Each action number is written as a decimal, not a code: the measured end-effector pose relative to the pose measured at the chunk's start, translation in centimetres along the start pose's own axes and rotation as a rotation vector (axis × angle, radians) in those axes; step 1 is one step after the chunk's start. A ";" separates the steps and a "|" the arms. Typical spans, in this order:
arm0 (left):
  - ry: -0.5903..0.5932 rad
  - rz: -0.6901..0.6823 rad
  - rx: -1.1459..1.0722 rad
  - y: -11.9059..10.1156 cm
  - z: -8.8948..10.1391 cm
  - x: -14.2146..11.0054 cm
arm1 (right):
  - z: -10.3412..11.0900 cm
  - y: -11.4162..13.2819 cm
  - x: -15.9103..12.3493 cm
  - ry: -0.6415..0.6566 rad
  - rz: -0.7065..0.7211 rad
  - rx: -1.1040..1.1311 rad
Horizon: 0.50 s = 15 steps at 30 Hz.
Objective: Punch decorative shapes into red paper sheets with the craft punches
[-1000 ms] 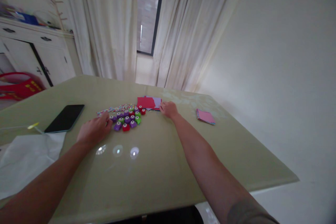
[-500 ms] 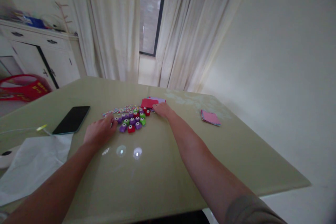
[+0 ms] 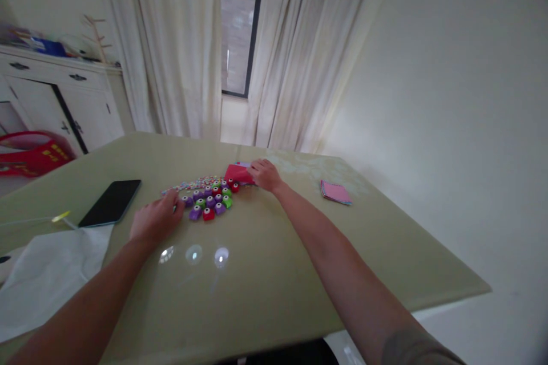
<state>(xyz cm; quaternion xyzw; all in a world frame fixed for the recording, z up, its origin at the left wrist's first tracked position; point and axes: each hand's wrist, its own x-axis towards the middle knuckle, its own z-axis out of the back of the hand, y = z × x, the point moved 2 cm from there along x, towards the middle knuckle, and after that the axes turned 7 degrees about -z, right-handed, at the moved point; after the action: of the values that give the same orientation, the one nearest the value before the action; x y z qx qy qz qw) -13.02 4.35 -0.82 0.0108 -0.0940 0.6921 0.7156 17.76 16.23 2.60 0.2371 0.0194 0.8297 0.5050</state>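
My right hand (image 3: pixel 264 175) is at the far middle of the table, its fingers closed on the right edge of a red sheet (image 3: pixel 238 173), paper or thin cloth. Under and behind it shows a lilac sheet (image 3: pixel 243 164). My left hand (image 3: pixel 156 218) rests on the table with curled fingers, just left of a cluster of purple, green and red blocks (image 3: pixel 209 202) with white eye-like dots. Whatever its fingertips hold, if anything, is hidden. Beyond the blocks lies a scatter of tiny multicoloured pieces (image 3: pixel 201 182), partly behind my left hand.
A pink-topped stack of squares (image 3: pixel 335 192) lies to the right. On the left are a dark phone (image 3: pixel 111 203), a white sheet (image 3: pixel 47 274) and a cable with a yellow tag (image 3: pixel 60 217). A red bag (image 3: pixel 38 154) stands beyond the left table edge, before a white cabinet (image 3: pixel 94 97).
My right hand has shifted up and slightly back on the red sheet, whose angle has changed. My left hand stays beside the blocks. The whole view has moved slightly.
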 end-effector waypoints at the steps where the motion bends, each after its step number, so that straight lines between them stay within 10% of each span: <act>1: -0.008 0.003 0.001 0.0 0.1 -0.1 | 0.6 0.2 -0.7 -0.070 -0.035 0.084; 7: -0.133 0.020 -0.056 0.4 -0.6 -0.2 | 1.5 0.4 -10.2 -0.435 -0.375 0.642; 15: -0.579 0.159 -0.433 0.9 -0.5 -0.5 | -0.5 -0.4 -17.4 -0.436 -0.645 1.144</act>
<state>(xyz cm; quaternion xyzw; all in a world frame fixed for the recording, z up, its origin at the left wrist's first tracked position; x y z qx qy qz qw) -13.85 4.01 -1.51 0.0471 -0.4375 0.6779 0.5889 24.45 1.76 -4.51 0.6100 0.4217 0.4307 0.5144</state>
